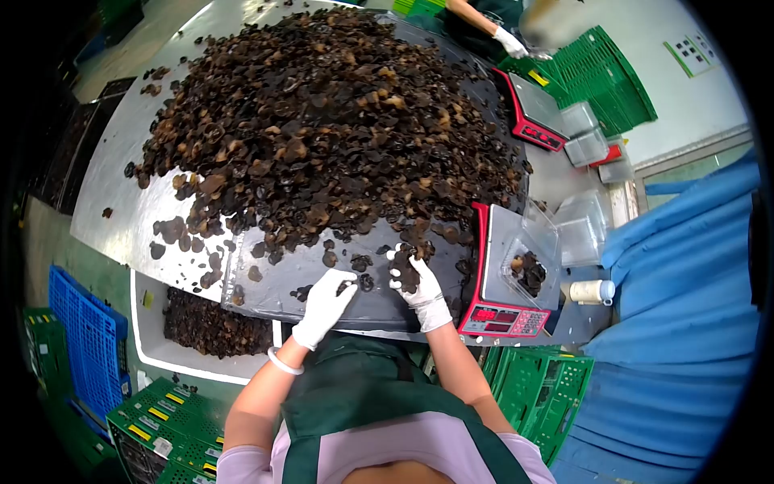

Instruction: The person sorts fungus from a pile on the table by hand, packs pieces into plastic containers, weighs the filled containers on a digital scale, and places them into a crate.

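Observation:
A large heap of dark brown wood ear mushrooms [322,121] covers much of the metal table. My right hand [427,298], in a white glove, is closed around a small clump of wood ear mushrooms [409,277] at the heap's near edge. Left of it, my left hand [324,305], also gloved, has its fingers pinched together with a small dark mushroom piece [345,285] at the tips. Loose pieces [361,262] lie on the grey sheet [278,292] between and beyond the hands. On the red scale [506,319] to the right, a clear plastic box [528,262] contains some mushrooms.
A second scale [536,109] stands at the far right, near a co-worker's gloved hand [510,43]. Clear containers [579,230] and a white bottle [591,292] are beyond the near scale. A white bin [149,323] of mushrooms sits below left; green crates [532,387] stand below right.

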Tool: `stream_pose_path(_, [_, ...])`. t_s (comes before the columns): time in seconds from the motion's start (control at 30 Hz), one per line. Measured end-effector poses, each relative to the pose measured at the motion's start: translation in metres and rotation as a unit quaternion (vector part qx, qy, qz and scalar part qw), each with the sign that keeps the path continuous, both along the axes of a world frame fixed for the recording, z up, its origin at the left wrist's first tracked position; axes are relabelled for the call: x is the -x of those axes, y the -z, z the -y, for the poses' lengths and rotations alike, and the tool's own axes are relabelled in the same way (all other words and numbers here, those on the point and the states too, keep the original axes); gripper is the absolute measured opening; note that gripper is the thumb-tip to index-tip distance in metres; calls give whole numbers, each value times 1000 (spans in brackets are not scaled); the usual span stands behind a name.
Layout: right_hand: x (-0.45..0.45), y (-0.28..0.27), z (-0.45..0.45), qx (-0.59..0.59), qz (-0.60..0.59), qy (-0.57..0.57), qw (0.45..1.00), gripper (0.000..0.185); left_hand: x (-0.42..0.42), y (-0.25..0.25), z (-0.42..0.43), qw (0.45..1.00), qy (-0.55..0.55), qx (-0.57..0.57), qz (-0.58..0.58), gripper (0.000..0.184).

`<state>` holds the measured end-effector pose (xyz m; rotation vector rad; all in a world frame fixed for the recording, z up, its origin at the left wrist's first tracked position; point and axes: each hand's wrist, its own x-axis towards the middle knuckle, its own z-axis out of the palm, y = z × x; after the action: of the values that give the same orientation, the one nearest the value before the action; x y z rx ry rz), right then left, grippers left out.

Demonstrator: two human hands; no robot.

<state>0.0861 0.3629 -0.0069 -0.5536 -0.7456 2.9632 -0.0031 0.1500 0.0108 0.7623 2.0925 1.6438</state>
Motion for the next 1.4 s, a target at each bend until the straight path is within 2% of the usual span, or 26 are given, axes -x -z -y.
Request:
stream_pose_path(0.1, [-14, -14, 3, 58, 6, 55, 997, 32, -10, 15, -21, 962, 41, 81, -257, 40])
stream_pose_path(0.13, [-20, -15, 0, 55, -25, 51, 997, 32, -11, 22, -26, 945, 48, 113, -302, 46])
stream_pose_path(0.17, [-26, -17, -4, 50, -56, 50, 996, 31, -12, 25, -30, 943, 46, 147, -295, 37])
stream_pose_path(0.23, [-40, -36, -19, 36, -47, 67, 996, 28, -8, 36, -37, 950, 3, 120, -289, 25])
stream_pose_path(0.3, [-63, -58, -43, -34, -65, 103, 992, 25, -7, 38, -46, 968, -53, 70, -235, 15])
stream_pose_path(0.37, [-85, -106, -71, -163, 4, 190, 968, 22, -12, -4, -68, 997, -13, 61, 34, 14])
stream_pose_path(0.43, [-113, -129, -110, -303, 72, 268, 912, 26, -23, -48, -108, 995, 45, 17, 93, 15])
stream_pose_path(0.5, [-137, -146, -148, -319, 87, 297, 896, 25, -39, -82, -157, 994, 106, -16, 10, 20])
stream_pose_path(0.53, [-153, -156, -166, -332, 73, 296, 893, 16, -51, -104, -182, 990, 133, -50, 12, 21])
stream_pose_path(0.57, [-161, -163, -178, -368, 97, 301, 874, 14, -62, -114, -205, 989, 146, -35, 8, 21])
stream_pose_path(0.63, [-169, -164, -198, -474, 171, 295, 811, 11, -83, -127, -247, 972, 208, -86, 67, 26])
stream_pose_path(0.7, [-172, -168, -210, -523, 213, 249, 787, 12, -96, -119, -282, 973, 221, -26, -56, 33])
stream_pose_path(0.77, [-174, -163, -219, -579, 184, 206, 767, 12, -110, -112, -303, 967, 169, -100, -164, 39])
stream_pose_path(0.8, [-174, -161, -221, -581, 174, 186, 773, 11, -116, -112, -310, 968, 161, -147, -124, 45])
stream_pose_path(0.9, [-171, -159, -222, -577, 125, 145, 794, 9, -121, -114, -321, 963, 187, -103, -165, 45])
stream_pose_path(0.93, [-170, -159, -222, -570, 130, 121, 802, 10, -116, -96, -328, 952, 209, -120, -190, 36])
stream_pose_path(0.97, [-168, -160, -224, -565, 134, 97, 809, 11, -117, -88, -329, 953, 203, -115, -191, 36])
stream_pose_path(1.0, [-167, -160, -226, -591, 130, 94, 791, 12, -118, -86, -329, 971, 198, -132, 14, 30])
stream_pose_path(1.03, [-166, -158, -228, -590, 127, 90, 793, 12, -119, -83, -329, 947, 185, -146, 219, 24])
stream_pose_path(1.1, [-165, -149, -233, -578, 122, 105, 800, 12, -116, -86, -323, 949, 147, -144, 240, 27])
stream_pose_path(1.13, [-164, -144, -234, -612, 116, 110, 774, 13, -115, -93, -319, 956, 126, -136, 226, 27])
stream_pose_path(1.17, [-165, -142, -234, -612, 115, 107, 775, 13, -113, -96, -316, 963, 106, -128, 213, 26])
stream_pose_path(1.27, [-171, -142, -232, -598, 111, 194, 770, 16, -110, -89, -313, 967, 88, -133, 199, 27])
stream_pose_path(1.3, [-174, -145, -232, -600, 112, 191, 769, 16, -111, -91, -312, 967, 86, -134, 201, 27])
stream_pose_path(1.37, [-181, -151, -233, -612, 98, 253, 742, 18, -111, -98, -310, 965, 62, -142, 210, 25])
stream_pose_path(1.4, [-184, -150, -235, -620, 118, 270, 727, 17, -107, -97, -307, 976, 54, -147, 151, 24])
